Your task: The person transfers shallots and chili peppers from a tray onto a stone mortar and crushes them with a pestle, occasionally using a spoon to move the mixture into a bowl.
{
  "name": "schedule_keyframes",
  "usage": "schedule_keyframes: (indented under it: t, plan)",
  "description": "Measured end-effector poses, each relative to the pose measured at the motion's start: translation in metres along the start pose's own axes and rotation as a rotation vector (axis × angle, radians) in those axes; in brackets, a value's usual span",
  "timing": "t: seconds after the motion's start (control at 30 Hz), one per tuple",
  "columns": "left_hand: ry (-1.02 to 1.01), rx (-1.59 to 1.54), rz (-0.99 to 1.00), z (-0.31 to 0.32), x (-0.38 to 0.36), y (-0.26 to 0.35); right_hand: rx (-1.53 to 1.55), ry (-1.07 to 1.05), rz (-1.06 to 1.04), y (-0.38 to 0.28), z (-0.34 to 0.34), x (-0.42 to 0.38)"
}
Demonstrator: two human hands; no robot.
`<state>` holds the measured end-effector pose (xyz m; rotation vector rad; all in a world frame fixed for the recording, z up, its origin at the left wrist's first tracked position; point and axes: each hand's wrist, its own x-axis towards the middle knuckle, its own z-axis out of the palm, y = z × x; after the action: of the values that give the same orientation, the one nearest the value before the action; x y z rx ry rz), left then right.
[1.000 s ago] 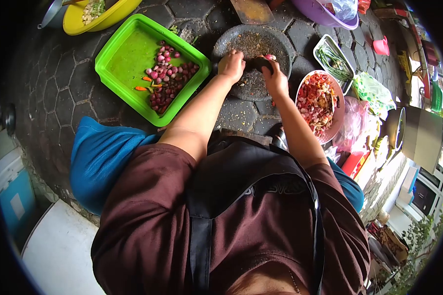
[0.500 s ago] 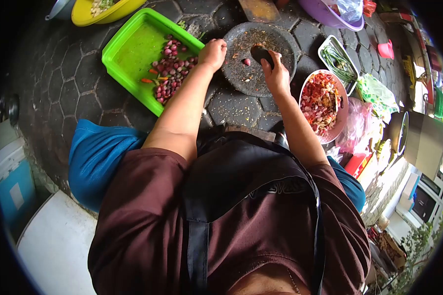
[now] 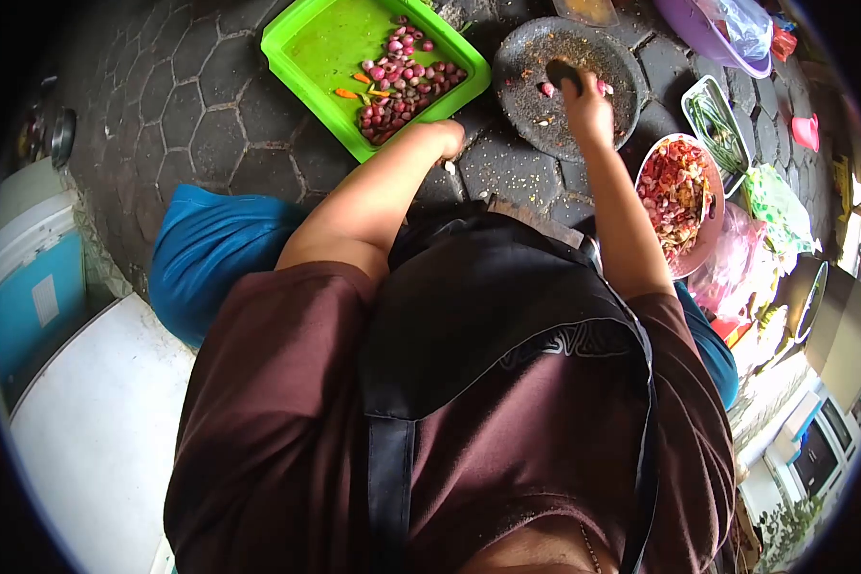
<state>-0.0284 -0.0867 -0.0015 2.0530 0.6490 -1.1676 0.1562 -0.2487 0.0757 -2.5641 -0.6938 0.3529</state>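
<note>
My right hand (image 3: 591, 115) is closed around a dark stone pestle (image 3: 562, 75), which rests in the wide grey stone mortar (image 3: 524, 113). Pinkish shallot pieces (image 3: 547, 89) lie on either side of the pestle, among crushed bits. Low over the paving, by the near right corner of a green tray (image 3: 306, 105), is my left hand (image 3: 449, 140). Its fingers point down and are mostly hidden; a small pale piece (image 3: 451, 166) shows just below them. Inside the tray are many small purple shallots (image 3: 416, 84) and a few orange chillies (image 3: 347, 94).
Right of the mortar stands a pink basin (image 3: 717, 206) of chopped red chillies and shallots. Beyond it are a tray of long green beans (image 3: 713, 129), plastic bags (image 3: 737, 253), a purple basin (image 3: 703, 43) and a pink dipper (image 3: 805, 132). Crumbs dot the dark paving (image 3: 507, 177).
My left hand has come back from the mortar's left rim toward my body, beside the tray's corner. My right hand keeps the pestle in the mortar. The whole view has shifted.
</note>
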Motion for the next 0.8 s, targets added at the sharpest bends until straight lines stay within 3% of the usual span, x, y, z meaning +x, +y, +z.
schedule_keyframes:
  t: [0.07, 0.13, 0.2, 0.23, 0.33, 0.5, 0.53, 0.67, 0.8]
  plan:
    - [0.104, -0.084, -0.007, 0.016, -0.004, -0.004, -0.198, -0.102, 0.006, 0.015, 0.032, -0.004]
    - [0.271, -0.103, 0.14, 0.033, 0.006, -0.016, -0.185, -0.043, -0.064, 0.026, 0.034, 0.007]
    - [0.267, 0.325, 0.367, 0.047, 0.014, -0.017, 0.02, -0.127, -0.008, 0.04, 0.021, 0.031]
    - [0.344, 0.355, 0.421, 0.049, -0.004, -0.016, 0.061, -0.152, 0.034, 0.039, 0.01, 0.033]
    - [0.445, 0.321, 0.415, 0.06, -0.014, -0.014, 0.109, 0.056, 0.057, 0.035, -0.003, 0.027]
    - [0.496, 0.402, 0.364, 0.069, -0.011, -0.01, -0.174, -0.123, 0.03, 0.018, 0.017, -0.001]
    - [0.509, 0.443, 0.352, 0.069, -0.014, -0.008, -0.137, -0.055, -0.005, 0.021, 0.027, -0.002]
    - [0.548, 0.478, 0.377, 0.07, -0.029, -0.002, -0.019, -0.119, 0.09, 0.036, 0.012, 0.022]
    - [0.598, 0.362, 0.329, 0.059, -0.027, 0.003, 0.081, -0.037, 0.042, 0.031, -0.005, -0.002]
